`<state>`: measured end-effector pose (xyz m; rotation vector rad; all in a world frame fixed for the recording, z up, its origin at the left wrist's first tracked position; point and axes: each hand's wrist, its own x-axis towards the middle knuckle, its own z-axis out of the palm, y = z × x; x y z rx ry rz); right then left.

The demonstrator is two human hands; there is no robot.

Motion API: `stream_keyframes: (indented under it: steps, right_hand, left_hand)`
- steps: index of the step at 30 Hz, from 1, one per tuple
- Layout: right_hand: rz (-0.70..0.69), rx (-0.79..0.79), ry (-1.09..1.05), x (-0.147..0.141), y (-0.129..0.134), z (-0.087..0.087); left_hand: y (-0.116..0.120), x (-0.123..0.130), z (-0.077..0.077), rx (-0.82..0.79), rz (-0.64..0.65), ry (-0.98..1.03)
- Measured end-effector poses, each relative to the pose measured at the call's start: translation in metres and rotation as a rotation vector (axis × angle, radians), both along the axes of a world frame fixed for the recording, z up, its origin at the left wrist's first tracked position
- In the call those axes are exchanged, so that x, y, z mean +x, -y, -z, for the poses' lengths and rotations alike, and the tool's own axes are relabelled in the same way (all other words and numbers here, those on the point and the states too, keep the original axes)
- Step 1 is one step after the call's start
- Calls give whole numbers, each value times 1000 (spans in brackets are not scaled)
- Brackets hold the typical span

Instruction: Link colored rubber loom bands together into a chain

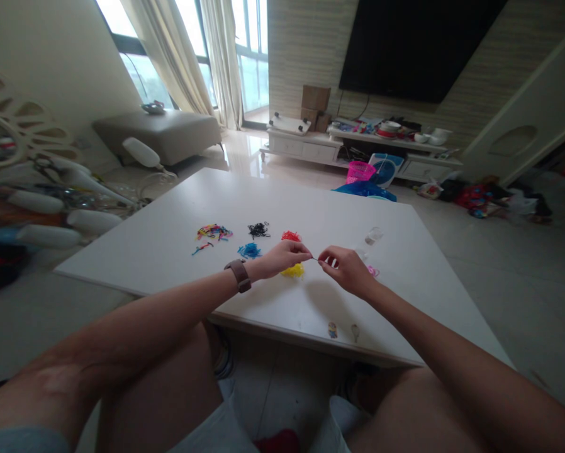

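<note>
Both hands [316, 261] pinched on thin strand [315, 258]

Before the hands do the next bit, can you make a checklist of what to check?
1. Left hand and right hand pinch a thin dark strand: ok.
2. Strand pulled taut: cannot tell.
3. Yellow pile under the left hand, in reach: ok.
4. Red pile, blue pile, black pile kept apart: ok.
5. Two small charms away from the table's front edge: not ok.
</note>
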<state>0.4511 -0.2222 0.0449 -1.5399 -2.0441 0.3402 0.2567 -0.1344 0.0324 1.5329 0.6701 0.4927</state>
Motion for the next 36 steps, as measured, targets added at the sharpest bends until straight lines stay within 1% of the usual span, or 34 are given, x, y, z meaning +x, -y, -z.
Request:
stream_keyframes:
  steps: [5, 9, 14, 19, 22, 24, 26, 30, 33, 36]
  right_hand:
    - [8, -12, -10, 0, -1, 0]
    - [6, -29, -22, 0, -1, -1]
    - [3, -15, -36, -2, 0, -2]
    - [41, -2, -77, 1, -1, -6]
    - [84, -2, -107, 7, -3, -10]
    - [107, 0, -123, 10, -5, -11]
    - [109, -6, -125, 10, -5, -10]
    - [51, -26, -113, 1, -2, -4]
    - [20, -27, -132, -3, 0, -1]
    - [35, -29, -138, -1, 1, 0]
  left_hand:
    - [1, 1, 0, 52, -20, -14]
    - [-1, 1, 1, 91, 11, -6]
    - [-5, 3, 3, 206, -11, -3]
    - [-23, -4, 2, 291, -9, 24]
    - [-37, -13, -1, 294, -84, 12]
    - [-41, -15, -3, 285, -118, 14]
    - [-37, -13, -3, 282, -78, 24]
    - [-20, -2, 1, 348, 117, -1]
    - [-11, 1, 2, 397, 136, -27]
    - [-10, -1, -1, 441, 135, -26]
